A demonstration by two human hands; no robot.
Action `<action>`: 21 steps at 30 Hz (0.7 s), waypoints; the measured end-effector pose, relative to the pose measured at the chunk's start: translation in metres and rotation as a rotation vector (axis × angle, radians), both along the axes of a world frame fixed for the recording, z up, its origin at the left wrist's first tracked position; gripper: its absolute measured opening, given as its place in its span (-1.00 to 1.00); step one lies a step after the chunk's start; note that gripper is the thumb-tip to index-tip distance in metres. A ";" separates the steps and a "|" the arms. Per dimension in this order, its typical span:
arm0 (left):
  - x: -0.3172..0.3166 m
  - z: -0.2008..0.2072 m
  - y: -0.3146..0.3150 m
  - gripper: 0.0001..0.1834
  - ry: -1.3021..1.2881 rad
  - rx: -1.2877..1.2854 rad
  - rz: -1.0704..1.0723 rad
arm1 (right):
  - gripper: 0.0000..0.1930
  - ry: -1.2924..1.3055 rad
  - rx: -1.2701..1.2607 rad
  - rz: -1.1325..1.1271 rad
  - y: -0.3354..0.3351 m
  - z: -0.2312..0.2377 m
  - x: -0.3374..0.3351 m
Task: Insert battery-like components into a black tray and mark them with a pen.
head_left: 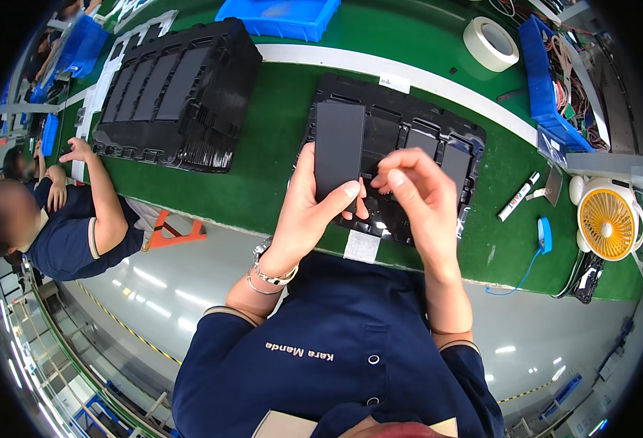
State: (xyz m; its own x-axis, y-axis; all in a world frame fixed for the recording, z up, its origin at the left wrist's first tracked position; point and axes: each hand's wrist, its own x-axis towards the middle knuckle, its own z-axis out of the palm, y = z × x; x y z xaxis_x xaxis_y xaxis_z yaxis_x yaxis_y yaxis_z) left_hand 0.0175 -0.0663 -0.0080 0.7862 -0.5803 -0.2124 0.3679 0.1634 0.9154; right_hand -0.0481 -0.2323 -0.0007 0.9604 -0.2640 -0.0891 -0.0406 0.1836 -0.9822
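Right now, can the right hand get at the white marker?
Probably yes: only the black tray and green table seem to lie between the right hand and the white marker; whether its fingers hold something isn't clear.

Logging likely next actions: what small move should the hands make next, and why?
Probably bring the right hand in to steady the dark rectangular slab: only the left hand grips it, over the black tray, while the right's loosely curled fingers are nearby with nothing visibly held.
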 end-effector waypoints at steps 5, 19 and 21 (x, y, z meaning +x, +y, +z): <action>-0.007 0.003 -0.008 -0.59 -0.043 0.010 0.078 | -0.86 -0.036 0.050 0.043 0.010 -0.003 -0.002; -0.012 0.006 -0.005 -0.54 -0.034 0.008 0.039 | -0.90 -0.051 0.090 0.073 0.012 -0.002 -0.006; -0.012 0.008 -0.004 -0.53 -0.039 0.019 0.046 | -0.91 -0.066 0.044 0.063 0.012 -0.005 -0.006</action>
